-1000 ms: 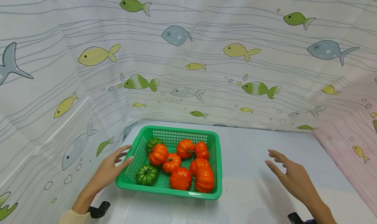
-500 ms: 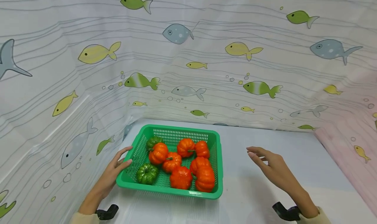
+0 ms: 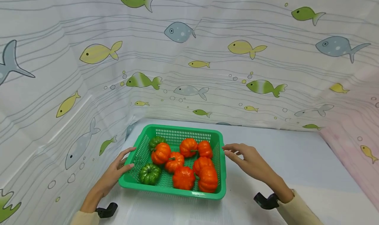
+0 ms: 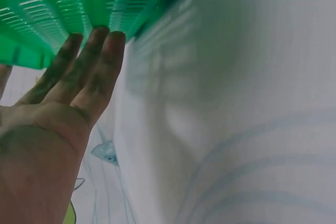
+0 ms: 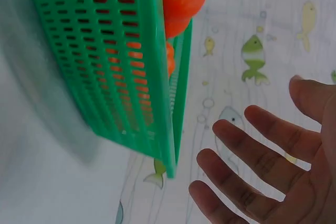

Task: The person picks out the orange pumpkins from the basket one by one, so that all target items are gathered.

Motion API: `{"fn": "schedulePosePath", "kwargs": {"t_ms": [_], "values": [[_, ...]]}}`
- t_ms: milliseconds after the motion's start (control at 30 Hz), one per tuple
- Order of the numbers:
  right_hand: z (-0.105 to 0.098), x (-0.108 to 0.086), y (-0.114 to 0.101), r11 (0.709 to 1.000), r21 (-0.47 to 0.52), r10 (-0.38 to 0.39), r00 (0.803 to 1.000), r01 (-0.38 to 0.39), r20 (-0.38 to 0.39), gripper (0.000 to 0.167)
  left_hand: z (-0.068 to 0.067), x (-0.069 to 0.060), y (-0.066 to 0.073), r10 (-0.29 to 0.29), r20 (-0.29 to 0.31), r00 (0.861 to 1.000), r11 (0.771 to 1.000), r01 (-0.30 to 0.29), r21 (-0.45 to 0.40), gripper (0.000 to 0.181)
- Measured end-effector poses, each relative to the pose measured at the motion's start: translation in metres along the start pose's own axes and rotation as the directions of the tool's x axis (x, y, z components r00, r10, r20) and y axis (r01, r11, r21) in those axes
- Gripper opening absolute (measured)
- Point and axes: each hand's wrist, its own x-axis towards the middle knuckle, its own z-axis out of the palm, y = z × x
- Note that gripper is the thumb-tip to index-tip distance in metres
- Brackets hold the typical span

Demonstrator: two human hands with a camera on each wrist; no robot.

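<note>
Head view: both my hands flank a green basket [image 3: 165, 189], which sits toward the far left corner of the pale surface [image 3: 281, 146], below the fish-print cloth [image 3: 219, 65]. My left hand [image 3: 113, 173] touches its left side, thumb by the rim; my right hand [image 3: 249, 161] is just beside the right rim. Inside lie seven orange pumpkins [image 3: 188, 147], mostly toward the middle and right, and two green pumpkins [image 3: 150, 174], one near each left corner. I'd say the raised walls are what keep such round things from rolling off, and hands on opposite sides should share an uneven load evenly.

Left wrist view: my fingers [image 4: 79, 66] are nearly straight and slightly parted, tips against the slotted wall below the rim. They press rather than clasp, probably because the overhanging rim offers something to bear against from beneath. The thumb is mostly out of sight here.

Right wrist view: my fingers on this side are spread wide, gently bent and holding nothing, with a gap between their tips and the basket wall.
</note>
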Motion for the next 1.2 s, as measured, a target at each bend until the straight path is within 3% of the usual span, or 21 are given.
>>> {"fn": "schedulePosePath", "kwargs": {"t_ms": [300,433,733,933,1033,1200], "values": [[0.012,0.022,-0.027,0.993,0.014,-0.115,0.989,0.114,0.088,0.031,-0.004,0.006,-0.007,0.034,0.025,0.999,0.999,-0.034,-0.002,0.067],[0.018,0.029,-0.038,0.99,0.033,-0.142,0.978,0.138,0.154,0.038,-0.005,0.008,-0.012,0.051,0.031,0.998,0.999,-0.051,-0.014,0.067],[0.031,0.035,-0.048,0.988,-0.01,-0.138,0.92,0.153,0.368,0.054,-0.009,0.011,-0.014,0.097,0.058,0.994,0.995,-0.098,0.019,0.068],[0.033,0.031,-0.047,0.983,-0.085,-0.099,0.866,0.161,0.49,0.067,-0.015,0.012,-0.014,0.102,0.101,0.99,0.993,-0.107,0.042,0.073],[0.034,0.029,-0.046,0.982,-0.102,-0.082,0.844,0.16,0.531,0.067,-0.017,0.013,-0.015,0.101,0.114,0.988,0.993,-0.107,0.049,0.075],[0.035,0.028,-0.048,0.981,-0.11,-0.071,0.826,0.159,0.559,0.063,-0.017,0.012,-0.016,0.1,0.122,0.987,0.993,-0.106,0.042,0.077]]}}
